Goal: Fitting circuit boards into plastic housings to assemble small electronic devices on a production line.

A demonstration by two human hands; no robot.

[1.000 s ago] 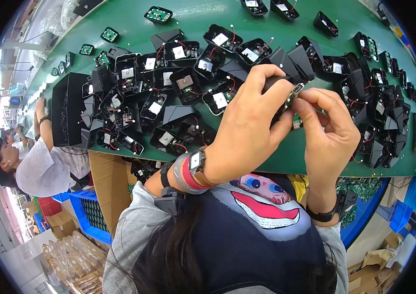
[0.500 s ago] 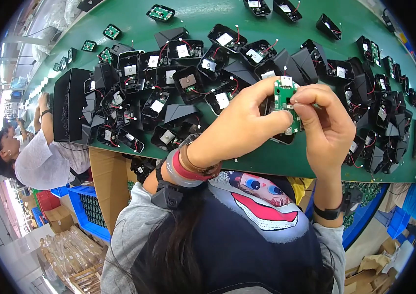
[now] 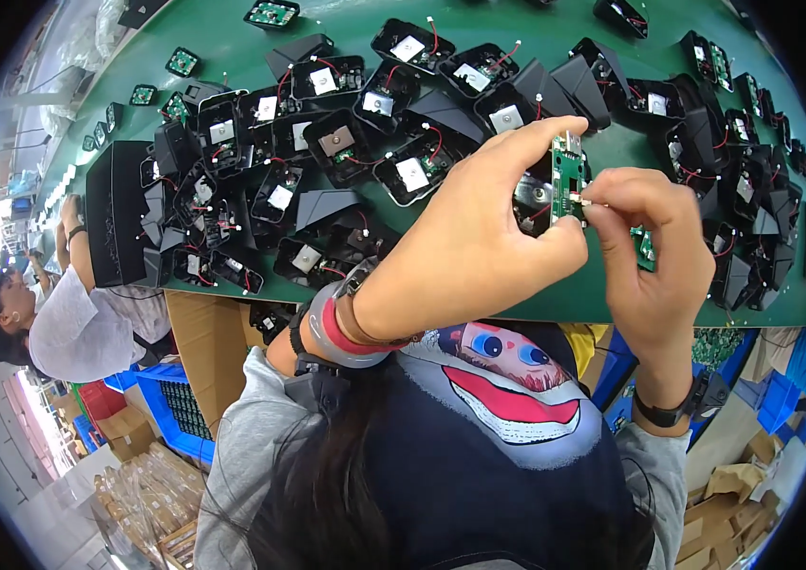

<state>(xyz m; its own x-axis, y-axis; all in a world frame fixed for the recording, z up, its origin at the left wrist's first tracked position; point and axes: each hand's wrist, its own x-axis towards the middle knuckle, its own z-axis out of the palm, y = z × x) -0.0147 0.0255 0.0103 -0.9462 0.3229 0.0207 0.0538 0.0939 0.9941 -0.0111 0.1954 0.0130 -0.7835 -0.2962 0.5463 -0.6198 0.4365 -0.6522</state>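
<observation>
Green circuit board (image 3: 569, 176), just one being worked on, stands between the person's two hands, over the near part of the green desk (image 3: 555, 304). One black housing (image 3: 538, 218) with one silver plate (image 3: 533, 193) sits just behind it, within the curve of the left hand (image 3: 479, 223). From where I stand, that hand's index finger is at the board's top end and its thumb at the lower end, bent round to grip it. The right hand (image 3: 654, 256) is at the board's right edge, thumb and forefinger pinching one small pale piece (image 3: 585, 199) there. One more bit of green board (image 3: 646, 249) shows beside the right hand's lower fingers; I can't tell whether it is held.

Other black housings (image 3: 412, 173) crowd the desk, overlapping too much to count; four with green boards (image 3: 182, 63) stand out at the far left. One black box (image 3: 118, 214) is at the left end, near one co-worker (image 3: 89, 323).

Half a second ago the board showed its face more broadly, with the left thumb lying across it; now it looks narrower, and the left thumb and index finger are spread wider apart
</observation>
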